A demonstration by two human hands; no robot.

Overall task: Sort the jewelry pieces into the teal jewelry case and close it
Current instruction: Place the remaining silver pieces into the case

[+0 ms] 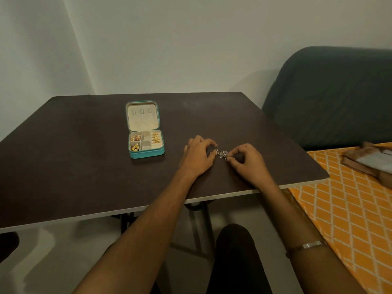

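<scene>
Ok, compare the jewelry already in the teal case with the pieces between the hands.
The jewelry in the teal case is gold-toned; the loose pieces look silvery. The gold items lie sorted in separate compartments; the silvery ones sit bunched on the dark table. Nothing touches the gold ones; the left hand and right hand pinch at the silvery ones. Both groups are small.

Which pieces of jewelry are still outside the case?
The silver pieces on the table between both hands; the gold ones already lie inside the teal case.
</scene>
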